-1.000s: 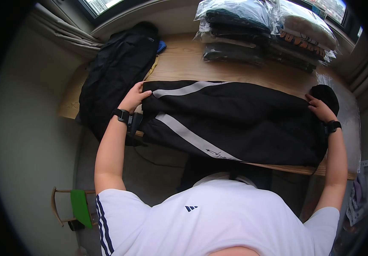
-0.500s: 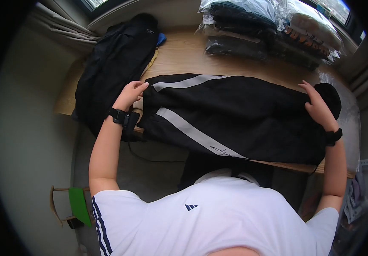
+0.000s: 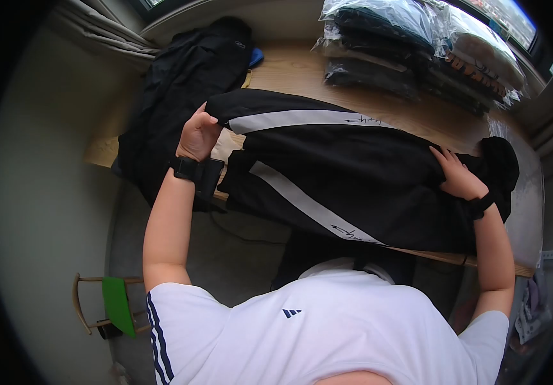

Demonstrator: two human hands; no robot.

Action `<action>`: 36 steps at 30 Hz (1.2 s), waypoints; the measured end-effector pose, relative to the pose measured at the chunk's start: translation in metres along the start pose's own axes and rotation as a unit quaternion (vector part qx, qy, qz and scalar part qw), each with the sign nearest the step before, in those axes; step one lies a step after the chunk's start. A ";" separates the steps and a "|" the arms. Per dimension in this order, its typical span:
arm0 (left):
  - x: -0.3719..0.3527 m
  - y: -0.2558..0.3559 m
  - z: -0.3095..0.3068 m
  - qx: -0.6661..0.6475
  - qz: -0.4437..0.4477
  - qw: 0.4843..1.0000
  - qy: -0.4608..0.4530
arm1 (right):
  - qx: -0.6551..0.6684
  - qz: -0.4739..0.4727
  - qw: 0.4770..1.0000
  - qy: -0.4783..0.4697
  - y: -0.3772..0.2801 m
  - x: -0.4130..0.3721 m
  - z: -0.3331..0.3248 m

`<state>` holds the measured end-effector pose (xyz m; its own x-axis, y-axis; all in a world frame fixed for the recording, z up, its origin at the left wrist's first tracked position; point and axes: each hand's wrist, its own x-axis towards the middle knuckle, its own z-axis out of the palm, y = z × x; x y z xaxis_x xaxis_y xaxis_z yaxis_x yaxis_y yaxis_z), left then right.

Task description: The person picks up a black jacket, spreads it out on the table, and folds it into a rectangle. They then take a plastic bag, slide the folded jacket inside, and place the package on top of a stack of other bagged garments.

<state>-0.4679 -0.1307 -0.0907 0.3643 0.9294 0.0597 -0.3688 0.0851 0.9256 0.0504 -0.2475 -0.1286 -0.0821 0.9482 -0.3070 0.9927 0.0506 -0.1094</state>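
Note:
Black trousers (image 3: 353, 167) with pale grey stripes and small script lie lengthwise across the wooden table (image 3: 283, 70). At the left end, my left hand (image 3: 199, 133) is closed on the hem of the far leg, which is spread away from the near leg. My right hand (image 3: 459, 174) lies flat with fingers apart on the fabric near the right end. Beyond it, a bunched black part (image 3: 500, 160) sits at the table's right side. A dark band is on each wrist.
A heap of black clothing (image 3: 186, 83) covers the table's left end. Stacked garments in clear plastic bags (image 3: 379, 38) stand at the back right. A chair with a green seat (image 3: 118, 307) is on the floor at lower left.
The far leg's left end has been pulled away from me, opening a gap between the legs and showing more script. My right hand has shifted left on the fabric.

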 end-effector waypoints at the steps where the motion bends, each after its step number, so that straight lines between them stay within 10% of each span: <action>1: 0.003 -0.001 -0.009 0.005 -0.024 1.000 0.005 | 0.002 -0.004 1.000 -0.002 0.001 0.000 0.001; 7: 0.015 -0.019 -0.029 0.178 -0.186 0.954 0.155 | -0.013 0.003 1.000 -0.010 -0.001 -0.002 0.001; 11: 0.011 -0.025 -0.029 0.311 -0.143 0.933 0.108 | -0.010 0.004 1.000 -0.012 -0.004 -0.003 0.000; 13: 0.003 -0.015 -0.004 0.142 0.029 0.984 0.098 | -0.012 0.007 1.000 -0.003 -0.003 -0.003 0.002; 15: 0.000 -0.010 -0.007 0.150 -0.003 0.982 0.112 | -0.010 0.006 1.000 0.002 -0.003 -0.003 0.004; 17: 0.004 -0.023 -0.034 0.488 -0.180 0.840 0.154 | -0.008 0.007 1.000 0.004 -0.005 -0.007 0.003; 18: 0.002 -0.038 -0.041 0.567 -0.066 0.800 0.186 | -0.013 0.015 1.000 0.012 -0.010 -0.010 0.000; 21: -0.001 -0.015 0.020 0.655 0.192 0.726 0.085 | 0.037 -0.016 0.998 0.039 -0.014 -0.017 -0.019; 27: 0.010 -0.020 0.071 0.708 0.001 0.672 -0.216 | 0.195 -0.019 0.967 0.165 0.042 -0.013 -0.026; 29: 0.011 -0.028 0.074 0.757 -0.074 0.605 -0.234 | -0.011 0.143 0.985 0.097 0.051 -0.020 -0.020; 36: 0.010 -0.055 0.061 0.789 -0.135 0.544 -0.250 | -0.063 0.223 0.971 0.060 0.092 -0.042 0.028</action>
<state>-0.3918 -0.1483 -0.1183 0.5557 0.7126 -0.4282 0.8065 -0.5871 0.0697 0.1429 -0.2911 -0.1521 0.3627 0.9137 -0.1834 0.9304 -0.3438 0.1273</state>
